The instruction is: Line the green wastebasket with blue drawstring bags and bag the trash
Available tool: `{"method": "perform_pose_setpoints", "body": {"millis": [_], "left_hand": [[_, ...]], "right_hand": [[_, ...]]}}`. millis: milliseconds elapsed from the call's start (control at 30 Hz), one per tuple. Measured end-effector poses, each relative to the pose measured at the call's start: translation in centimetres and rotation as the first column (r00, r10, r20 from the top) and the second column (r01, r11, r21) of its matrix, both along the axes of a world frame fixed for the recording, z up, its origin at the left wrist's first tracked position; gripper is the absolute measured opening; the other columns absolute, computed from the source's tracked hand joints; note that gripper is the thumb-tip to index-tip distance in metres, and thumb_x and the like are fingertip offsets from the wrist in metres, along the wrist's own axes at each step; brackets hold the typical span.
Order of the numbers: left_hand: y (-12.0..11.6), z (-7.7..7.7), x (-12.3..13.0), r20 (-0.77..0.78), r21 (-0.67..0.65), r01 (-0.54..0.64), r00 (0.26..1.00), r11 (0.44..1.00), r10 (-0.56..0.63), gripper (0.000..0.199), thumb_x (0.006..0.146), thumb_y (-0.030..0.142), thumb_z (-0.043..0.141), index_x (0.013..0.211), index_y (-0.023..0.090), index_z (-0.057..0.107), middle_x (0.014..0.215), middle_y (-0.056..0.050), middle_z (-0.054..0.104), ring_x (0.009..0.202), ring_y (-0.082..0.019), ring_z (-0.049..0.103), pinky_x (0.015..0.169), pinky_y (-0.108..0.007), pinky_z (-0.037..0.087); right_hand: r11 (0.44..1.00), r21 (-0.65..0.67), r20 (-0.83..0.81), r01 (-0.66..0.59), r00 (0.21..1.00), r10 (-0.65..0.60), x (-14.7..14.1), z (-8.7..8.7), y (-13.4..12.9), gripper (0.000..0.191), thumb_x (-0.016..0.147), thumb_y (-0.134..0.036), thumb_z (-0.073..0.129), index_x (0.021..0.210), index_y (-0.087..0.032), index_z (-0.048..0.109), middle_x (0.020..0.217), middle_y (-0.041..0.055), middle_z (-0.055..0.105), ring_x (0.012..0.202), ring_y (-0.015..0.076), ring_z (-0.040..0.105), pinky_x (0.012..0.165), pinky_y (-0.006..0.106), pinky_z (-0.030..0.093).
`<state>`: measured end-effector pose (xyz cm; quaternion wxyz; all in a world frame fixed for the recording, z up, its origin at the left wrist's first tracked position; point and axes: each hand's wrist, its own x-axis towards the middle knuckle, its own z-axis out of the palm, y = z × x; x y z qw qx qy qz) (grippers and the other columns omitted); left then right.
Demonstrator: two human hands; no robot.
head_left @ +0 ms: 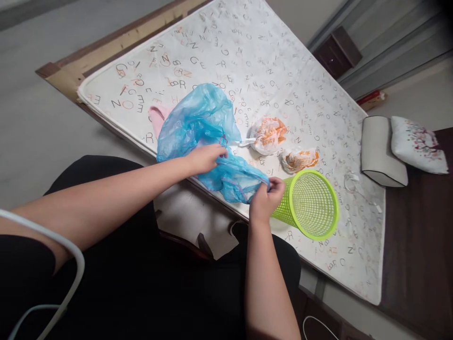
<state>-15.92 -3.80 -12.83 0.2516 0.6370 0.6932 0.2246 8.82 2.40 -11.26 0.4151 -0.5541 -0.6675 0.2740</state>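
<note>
A thin blue plastic bag (201,113) spreads between my hands, puffed out on its left side. My left hand (207,158) is closed on the bag near its middle. With fingers pinched, my right hand (267,196) grips the bag's right edge. Just right of that hand, a lime-green mesh wastebasket (314,205) stands on the mattress, its opening facing me. Beyond the bag lie a crumpled white and orange plastic bag (269,134) and a smaller crumpled one (299,160). Pink cloth (158,118) shows from behind the blue bag.
The letter-printed mattress (283,61) rests on a wooden bed frame (116,45). A grey bolster (382,151) and a floral pillow (417,144) sit at the right. A dark nightstand (336,52) stands behind. A white cable (76,264) crosses the lower left.
</note>
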Motion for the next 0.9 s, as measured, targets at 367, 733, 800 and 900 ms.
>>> {"method": "perform_pose_setpoints", "body": {"millis": [367,733,800,900], "left_hand": [[1.0,0.1,-3.2,0.371,-0.164,-0.558,0.73,0.814,0.575,0.033,0.086,0.017,0.057,0.116,0.016,0.07,0.107,-0.01,0.075,0.096,-0.024,0.069,0.085,-0.034,0.055],[0.6,2.5,0.4,0.658,-0.212,-0.22,0.688,0.952,0.306,0.033,0.083,0.026,0.063,0.115,0.021,0.069,0.083,-0.001,0.068,0.056,-0.013,0.056,0.058,-0.027,0.047],[0.4,2.9,0.7,0.659,-0.221,-0.17,0.7,0.96,0.275,0.034,0.083,0.028,0.064,0.116,0.02,0.068,0.081,-0.001,0.066,0.055,-0.012,0.052,0.057,-0.027,0.044],[0.2,3.3,0.2,0.601,-0.178,-0.139,0.769,0.974,0.219,0.038,0.082,0.029,0.068,0.119,0.02,0.068,0.081,0.0,0.064,0.059,-0.013,0.053,0.059,-0.026,0.042]], "right_hand": [[0.963,-0.266,0.033,0.041,0.999,-0.034,1.2,-1.8,1.9,0.049,0.083,-0.033,0.048,0.129,-0.017,0.055,0.126,0.0144,0.061,0.117,0.0278,0.062,0.107,0.049,0.049],[0.875,-0.164,0.295,-0.456,0.823,0.485,-1.6,-2.3,-1.6,0.055,0.092,-0.04,0.057,0.14,-0.014,0.057,0.126,0.0179,0.068,0.115,0.0281,0.064,0.105,0.047,0.049],[0.859,-0.231,0.255,-0.456,0.824,0.506,-1.6,-2.5,-1.4,0.038,0.094,-0.038,0.052,0.12,-0.016,0.067,0.11,0.0135,0.073,0.1,0.0253,0.066,0.097,0.042,0.051],[0.906,-0.235,0.207,-0.351,0.893,0.4,-1.3,-2.5,-0.9,0.029,0.092,-0.033,0.046,0.107,-0.018,0.067,0.104,0.0098,0.072,0.097,0.0242,0.065,0.092,0.039,0.05]]}}
